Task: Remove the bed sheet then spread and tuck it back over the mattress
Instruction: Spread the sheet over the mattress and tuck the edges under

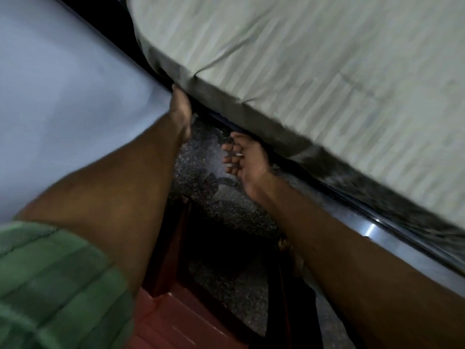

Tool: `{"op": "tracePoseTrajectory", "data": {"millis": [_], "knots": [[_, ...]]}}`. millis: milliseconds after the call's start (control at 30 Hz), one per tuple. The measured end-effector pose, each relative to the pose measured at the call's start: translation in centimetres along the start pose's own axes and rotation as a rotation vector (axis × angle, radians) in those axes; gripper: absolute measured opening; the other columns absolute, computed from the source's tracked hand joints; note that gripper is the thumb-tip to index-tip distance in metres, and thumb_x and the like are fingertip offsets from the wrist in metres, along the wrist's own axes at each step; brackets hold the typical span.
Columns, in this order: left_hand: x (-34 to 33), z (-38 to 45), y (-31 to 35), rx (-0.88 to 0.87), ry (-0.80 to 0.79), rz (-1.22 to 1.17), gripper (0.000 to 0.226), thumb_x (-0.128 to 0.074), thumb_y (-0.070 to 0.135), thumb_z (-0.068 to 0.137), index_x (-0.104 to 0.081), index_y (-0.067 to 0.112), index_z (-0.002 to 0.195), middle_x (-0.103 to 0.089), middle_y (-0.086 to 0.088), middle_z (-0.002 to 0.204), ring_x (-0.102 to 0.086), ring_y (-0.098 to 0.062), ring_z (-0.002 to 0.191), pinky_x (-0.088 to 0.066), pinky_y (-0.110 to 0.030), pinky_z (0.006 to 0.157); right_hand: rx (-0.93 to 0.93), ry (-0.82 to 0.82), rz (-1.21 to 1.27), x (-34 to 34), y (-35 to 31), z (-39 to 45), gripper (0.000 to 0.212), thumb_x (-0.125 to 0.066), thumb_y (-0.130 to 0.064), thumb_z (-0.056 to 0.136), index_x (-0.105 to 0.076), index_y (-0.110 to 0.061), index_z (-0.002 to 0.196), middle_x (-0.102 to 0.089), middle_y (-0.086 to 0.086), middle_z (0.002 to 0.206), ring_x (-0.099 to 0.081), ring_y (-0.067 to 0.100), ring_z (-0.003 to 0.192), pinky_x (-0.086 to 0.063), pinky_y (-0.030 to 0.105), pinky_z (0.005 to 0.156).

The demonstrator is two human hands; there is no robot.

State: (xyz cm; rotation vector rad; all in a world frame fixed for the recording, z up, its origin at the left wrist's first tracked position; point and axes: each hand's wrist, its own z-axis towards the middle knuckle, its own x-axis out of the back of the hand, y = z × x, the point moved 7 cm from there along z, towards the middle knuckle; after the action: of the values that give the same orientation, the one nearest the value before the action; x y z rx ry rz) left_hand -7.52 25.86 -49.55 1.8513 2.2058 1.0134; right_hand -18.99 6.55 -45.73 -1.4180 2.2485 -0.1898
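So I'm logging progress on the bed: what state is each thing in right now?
Bed sheet: striped, wrinkled, lying over the mattress, edge hanging down the side.
Left hand: at the mattress corner, touching the sheet's edge; its fingers are hidden.
Right hand: beside the sheet's lower edge, fingers loosely curled, holding nothing visible.

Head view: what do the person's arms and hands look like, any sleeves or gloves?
Both forearms are bare. The left hand and right hand wear no gloves, rings or watch that show. A green ribbed short sleeve covers the left upper arm; the right sleeve is out of view.
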Motion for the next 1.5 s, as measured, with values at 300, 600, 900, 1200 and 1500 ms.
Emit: {"op": "tracePoseTrajectory", "data": {"millis": [300,600,900,1200,1500], "knots": [[0.9,-16.6,5.5,-0.928,0.377,0.627,0.030,-0.052,0.029,0.090,-0.043,0.018,0.063,-0.058,-0.016,0.075,-0.055,-0.038,0.076,-0.044,-0.046,0.066,0.700,0.133,-0.736,-3.7,-5.6,-8.3,0.016,-0.055,-0.021,0.097,-0.070,-0.020,0.099,-0.071,-0.005,0.093,-0.064,0.016,0.090,-0.052,0.036,0.083],[1.7,-23.6,14.6,-1.237,0.283,0.761,0.024,-0.058,0.024,0.092,-0.067,0.019,0.114,-0.060,0.000,0.121,-0.056,-0.024,0.112,-0.046,-0.043,0.095,1.163,0.279,-1.177,-7.4,-19.3,-12.1,0.040,-0.055,-0.021,0.088,-0.066,-0.011,0.126,-0.063,0.013,0.124,-0.056,0.033,0.117,-0.047,0.046,0.101],[-2.4,-18.1,16.0,-0.936,0.232,1.173,0.059,-0.028,0.037,0.107,-0.018,0.020,0.163,-0.008,-0.006,0.172,-0.007,-0.024,0.158,-0.017,-0.042,0.126,1.079,0.023,-1.797,-9.3,-21.7,-4.7,0.066,-0.017,-0.057,0.102,-0.006,-0.037,0.164,0.006,0.003,0.173,0.006,0.026,0.159,-0.003,0.049,0.128],[-1.1,-11.1,22.1,-0.423,0.195,0.968,0.060,-0.021,0.049,0.108,-0.024,0.017,0.158,-0.039,-0.023,0.154,-0.042,-0.042,0.138,-0.034,-0.050,0.113,0.969,-0.124,-2.008,-16.6,-31.1,1.9,0.071,-0.024,-0.064,0.102,-0.001,-0.038,0.164,0.011,0.000,0.172,0.007,0.023,0.159,0.003,0.052,0.127],[-2.0,-12.0,22.2,-0.437,0.424,1.021,0.047,-0.032,0.037,0.108,-0.042,0.007,0.142,-0.057,-0.023,0.136,-0.055,-0.042,0.123,-0.040,-0.049,0.103,1.188,-0.136,-2.005,-8.7,-30.5,-0.2,0.069,-0.019,-0.059,0.105,-0.001,-0.029,0.165,0.004,0.004,0.173,0.008,0.024,0.159,-0.003,0.052,0.127]]}}
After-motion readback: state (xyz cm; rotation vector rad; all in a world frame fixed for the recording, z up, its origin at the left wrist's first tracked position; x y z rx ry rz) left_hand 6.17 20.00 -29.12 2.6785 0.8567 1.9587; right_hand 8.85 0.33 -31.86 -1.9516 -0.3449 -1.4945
